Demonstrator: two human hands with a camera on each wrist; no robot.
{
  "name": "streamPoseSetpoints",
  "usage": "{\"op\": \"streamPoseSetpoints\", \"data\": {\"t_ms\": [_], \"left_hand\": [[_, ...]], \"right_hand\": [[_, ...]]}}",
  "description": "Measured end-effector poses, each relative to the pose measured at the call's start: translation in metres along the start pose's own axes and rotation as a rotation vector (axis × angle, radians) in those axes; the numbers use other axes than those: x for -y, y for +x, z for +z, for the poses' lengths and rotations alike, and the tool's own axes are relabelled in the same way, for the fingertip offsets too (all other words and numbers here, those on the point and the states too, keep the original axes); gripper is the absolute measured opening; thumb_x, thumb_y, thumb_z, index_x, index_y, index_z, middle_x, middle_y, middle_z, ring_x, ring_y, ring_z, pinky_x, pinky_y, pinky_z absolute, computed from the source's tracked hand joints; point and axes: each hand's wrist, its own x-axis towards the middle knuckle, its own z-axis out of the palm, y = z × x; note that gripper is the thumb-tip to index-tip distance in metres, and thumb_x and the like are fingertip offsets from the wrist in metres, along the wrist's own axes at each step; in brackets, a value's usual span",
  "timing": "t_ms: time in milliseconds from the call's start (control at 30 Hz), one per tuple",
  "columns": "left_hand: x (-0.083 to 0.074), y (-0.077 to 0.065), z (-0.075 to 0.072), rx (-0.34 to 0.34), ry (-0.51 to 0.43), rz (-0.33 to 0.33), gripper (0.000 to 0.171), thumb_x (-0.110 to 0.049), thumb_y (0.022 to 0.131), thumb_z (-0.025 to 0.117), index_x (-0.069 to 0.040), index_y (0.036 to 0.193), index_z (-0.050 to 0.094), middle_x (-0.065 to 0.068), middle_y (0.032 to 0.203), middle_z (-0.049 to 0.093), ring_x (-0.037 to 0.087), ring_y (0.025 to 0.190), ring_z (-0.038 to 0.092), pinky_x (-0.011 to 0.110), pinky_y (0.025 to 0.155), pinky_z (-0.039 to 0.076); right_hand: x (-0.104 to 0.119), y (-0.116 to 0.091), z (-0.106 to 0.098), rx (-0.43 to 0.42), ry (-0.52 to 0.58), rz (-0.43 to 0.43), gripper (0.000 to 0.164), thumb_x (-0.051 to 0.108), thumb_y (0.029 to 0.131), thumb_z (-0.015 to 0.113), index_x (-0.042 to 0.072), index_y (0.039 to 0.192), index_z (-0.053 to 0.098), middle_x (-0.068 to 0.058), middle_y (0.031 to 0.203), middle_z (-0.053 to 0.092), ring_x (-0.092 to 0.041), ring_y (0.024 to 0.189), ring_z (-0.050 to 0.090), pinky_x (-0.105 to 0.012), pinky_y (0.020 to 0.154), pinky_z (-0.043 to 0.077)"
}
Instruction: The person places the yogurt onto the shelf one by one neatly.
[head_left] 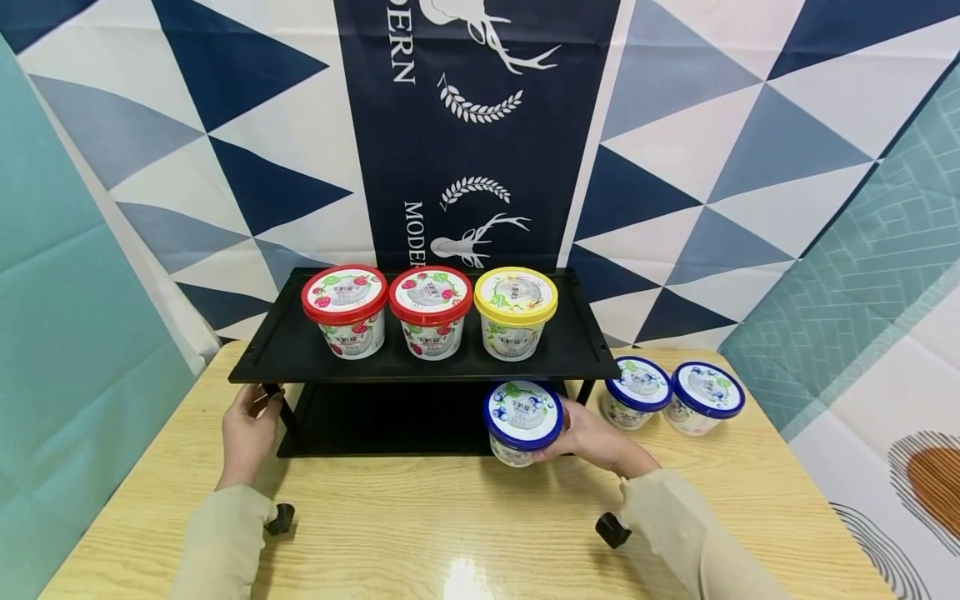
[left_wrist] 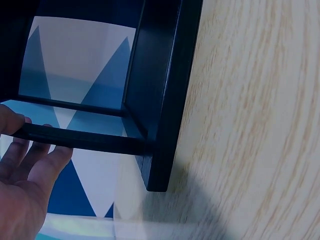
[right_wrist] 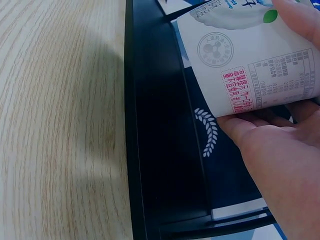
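Observation:
A black two-tier rack stands on the wooden table. My left hand grips its left front post, thumb on one side and fingers on the other. In my right hand is a blue-lidded tub with blueberry pictures, held at the right front of the lower shelf. The right wrist view shows fingers round the tub's white printed side. On the top shelf stand two red-lidded tubs and one yellow-lidded tub.
Two more blue-lidded tubs stand on the table right of the rack. A patterned cloth hangs right behind the rack. Bare wooden tabletop lies in front.

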Motion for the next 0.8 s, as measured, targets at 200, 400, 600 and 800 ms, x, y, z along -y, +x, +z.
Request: {"op": "streamPoseSetpoints", "data": {"t_ms": [200, 400, 600, 800], "left_hand": [[-0.002, 0.0, 0.0, 0.006, -0.003, -0.004, 0.03, -0.004, 0.094, 0.05, -0.005, 0.123, 0.056, 0.012, 0.116, 0.058, -0.018, 0.086, 0.046, -0.003, 0.075, 0.041], [-0.002, -0.001, -0.001, 0.017, 0.0, -0.015, 0.031, -0.007, 0.095, 0.049, -0.007, 0.125, 0.055, 0.013, 0.118, 0.059, -0.013, 0.09, 0.049, -0.003, 0.076, 0.04], [-0.002, 0.0, -0.001, 0.014, -0.002, -0.013, 0.032, -0.007, 0.095, 0.049, -0.008, 0.127, 0.055, 0.013, 0.118, 0.059, -0.014, 0.09, 0.047, -0.003, 0.076, 0.04], [-0.001, 0.001, -0.001, 0.013, 0.001, -0.005, 0.032, -0.007, 0.095, 0.049, -0.008, 0.126, 0.055, 0.014, 0.119, 0.06, -0.008, 0.094, 0.051, -0.003, 0.076, 0.041]], "right_hand": [[0.001, 0.004, 0.001, -0.019, -0.035, 0.004, 0.089, 0.012, 0.065, 0.084, 0.005, 0.14, 0.036, -0.016, 0.136, 0.048, -0.029, 0.124, 0.045, -0.043, 0.107, 0.037], [0.003, 0.008, 0.003, 0.014, -0.009, 0.017, 0.091, 0.013, 0.067, 0.083, 0.007, 0.142, 0.033, -0.015, 0.138, 0.045, -0.031, 0.127, 0.043, -0.051, 0.11, 0.032], [0.005, 0.014, 0.006, 0.015, -0.013, 0.017, 0.091, 0.013, 0.066, 0.084, 0.008, 0.142, 0.033, -0.015, 0.137, 0.046, -0.029, 0.126, 0.043, -0.051, 0.111, 0.031], [0.003, 0.022, 0.011, 0.043, 0.012, 0.025, 0.09, 0.014, 0.067, 0.084, 0.01, 0.141, 0.034, -0.012, 0.137, 0.047, -0.027, 0.126, 0.044, -0.049, 0.111, 0.033]]}}
